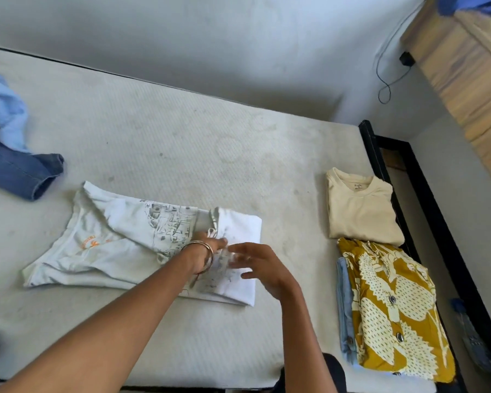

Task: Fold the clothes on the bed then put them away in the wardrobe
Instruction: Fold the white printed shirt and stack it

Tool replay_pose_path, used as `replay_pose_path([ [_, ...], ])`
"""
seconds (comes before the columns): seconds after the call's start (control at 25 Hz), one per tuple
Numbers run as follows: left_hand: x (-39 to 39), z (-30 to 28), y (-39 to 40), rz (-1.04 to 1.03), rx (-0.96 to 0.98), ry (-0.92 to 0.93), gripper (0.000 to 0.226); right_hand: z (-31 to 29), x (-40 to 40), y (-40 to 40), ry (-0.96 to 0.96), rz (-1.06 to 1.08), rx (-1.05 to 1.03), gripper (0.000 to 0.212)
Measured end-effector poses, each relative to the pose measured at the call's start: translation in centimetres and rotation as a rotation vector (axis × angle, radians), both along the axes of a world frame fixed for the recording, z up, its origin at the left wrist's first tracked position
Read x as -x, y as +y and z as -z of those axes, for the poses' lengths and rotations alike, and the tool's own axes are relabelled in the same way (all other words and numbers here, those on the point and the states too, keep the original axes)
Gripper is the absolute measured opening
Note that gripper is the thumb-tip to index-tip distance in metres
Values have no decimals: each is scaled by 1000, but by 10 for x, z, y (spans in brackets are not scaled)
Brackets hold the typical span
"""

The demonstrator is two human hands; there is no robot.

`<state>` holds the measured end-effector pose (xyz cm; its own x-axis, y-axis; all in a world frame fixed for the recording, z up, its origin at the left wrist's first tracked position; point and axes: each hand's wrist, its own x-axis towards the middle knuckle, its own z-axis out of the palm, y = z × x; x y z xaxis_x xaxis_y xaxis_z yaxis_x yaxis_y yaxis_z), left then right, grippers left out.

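A white T-shirt (119, 245) with a grey sketch print and a small orange logo lies partly folded in the middle of the bare mattress (182, 143). Its right end is doubled over. My left hand (207, 251), a metal bangle on the wrist, pinches a bunch of the shirt's fabric near the fold. My right hand (264, 268) hovers just to the right of it over the folded end, fingers spread and relaxed, slightly blurred. A wooden wardrobe (465, 69) stands at the upper right.
On the mattress's right side lie a folded cream T-shirt (360, 211) and a folded mustard patterned shirt (394, 310) on a light blue garment. Unfolded jeans (20, 174) and light blue cloth (6, 114) sit far left. A black bed frame (428, 199) edges the right.
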<state>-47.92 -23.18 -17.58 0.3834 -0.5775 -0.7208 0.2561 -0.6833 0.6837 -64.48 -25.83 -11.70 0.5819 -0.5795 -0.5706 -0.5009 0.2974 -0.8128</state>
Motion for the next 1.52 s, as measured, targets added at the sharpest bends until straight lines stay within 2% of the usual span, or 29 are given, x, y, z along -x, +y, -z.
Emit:
replay_pose_path([
  [0.04, -8, 9, 6, -23, -4, -34, 52, 8, 2, 1, 34, 162, 17, 32],
  [0.12, -22, 25, 18, -27, -13, -77, 67, 29, 4, 4, 224, 362, 136, 26],
  [0.28, -27, 18, 31, 260, 12, -107, 95, 57, -2, 14, 346, 499, 117, 13],
  [0.4, -20, 1, 26, 342, 200, -65, 97, 66, -9, 15, 434, 522, 121, 53],
  [0.44, -17, -3, 22, 374, 274, -65, 99, 71, -11, 14, 464, 511, 133, 61],
  [0.52, -12, -1, 14, 432, 323, -113, 105, 77, -13, 12, 471, 528, 128, 59],
  [0.6, -13, -6, 11, 418, 148, -164, 105, 76, -12, 12, 433, 589, 122, 50],
  [0.68, -13, -2, 15, 443, -47, -300, 101, 76, -10, 13, 381, 629, 125, 52],
  [0.76, -12, 4, 21, 485, -56, -334, 105, 77, -10, 12, 344, 628, 141, 60],
  [0.88, -6, 8, 28, 439, -1, -256, 106, 80, -14, 11, 379, 595, 165, 61],
  [0.96, 4, 7, 28, 470, -33, -468, 97, 81, -13, 10, 394, 584, 152, 51],
  [1.04, 18, 4, 30, 522, -117, -835, 85, 81, -10, 9, 364, 586, 141, 33],
  [1.12, 32, 0, 30, 550, -110, -1068, 59, 77, -9, 10, 320, 598, 138, 17],
  [1.16, 38, -2, 27, 567, -58, -1055, 45, 74, -10, 11, 301, 604, 147, 14],
  [1.2, 41, -3, 22, 559, 3, -928, 36, 71, -13, 11, 281, 602, 159, 12],
  [1.24, 43, -7, 15, 526, 29, -699, 34, 66, -15, 12, 245, 578, 173, 11],
  [1.32, 40, -15, 5, 367, 17, -224, 45, 56, -16, 14, 97, 446, 181, 20],
  [1.36, 36, -19, 3, 279, 2, -148, 50, 50, -14, 16, -11, 353, 129, 29],
  [1.44, 20, -23, 3, 144, -9, -222, 48, 35, -9, 19, -214, 183, -33, 40],
  [1.52, -6, -28, 8, 45, 18, -288, 42, 22, -8, 17, -300, 158, -115, 38],
])
